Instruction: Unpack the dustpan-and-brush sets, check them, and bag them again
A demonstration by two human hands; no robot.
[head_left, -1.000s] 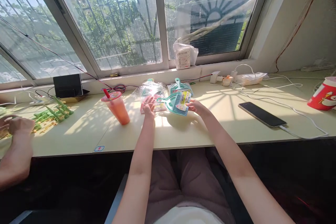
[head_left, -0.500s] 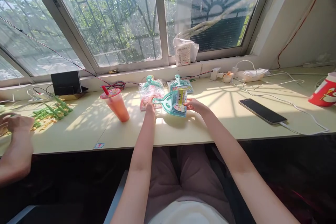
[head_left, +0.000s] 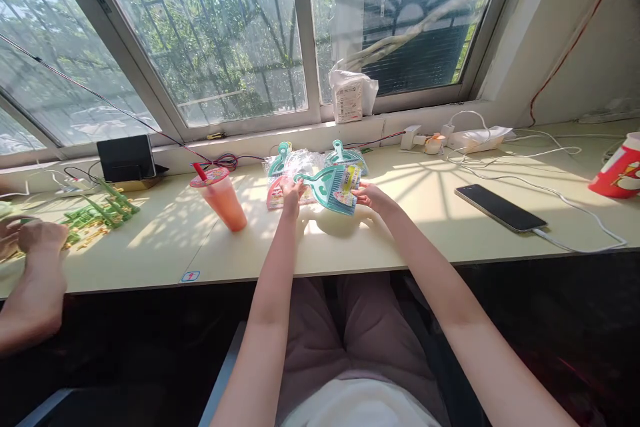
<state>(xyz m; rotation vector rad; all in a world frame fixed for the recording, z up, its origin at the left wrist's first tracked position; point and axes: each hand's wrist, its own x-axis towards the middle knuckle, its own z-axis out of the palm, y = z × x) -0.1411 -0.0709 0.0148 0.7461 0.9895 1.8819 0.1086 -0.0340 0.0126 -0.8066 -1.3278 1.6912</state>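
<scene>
A small teal dustpan (head_left: 323, 185) with a bristled brush and a yellow-and-pink label card is held above the table, tilted. My left hand (head_left: 291, 195) is closed at the end of its handle, on the left. My right hand (head_left: 374, 197) pinches the right edge by the label card. Crumpled clear plastic bags (head_left: 305, 161) lie just behind my left hand; whether its fingers also touch the plastic, I cannot tell. Behind are a second teal dustpan (head_left: 283, 153) and, to the right, a third dustpan (head_left: 340, 152) in clear wrapping. Pink packaging (head_left: 275, 195) shows beside my left wrist.
A plastic cup (head_left: 225, 203) of orange-red drink stands left of my arm. Farther left, another person's hand (head_left: 43, 235) is beside green stems (head_left: 107, 205). To the right lie a charging phone (head_left: 500, 208), white cables (head_left: 575, 207) and a red cup (head_left: 617, 173).
The dustpan has turned slightly and shifted up and to the right. My left hand has moved a little the same way. The clear plastic behind it bulges higher now.
</scene>
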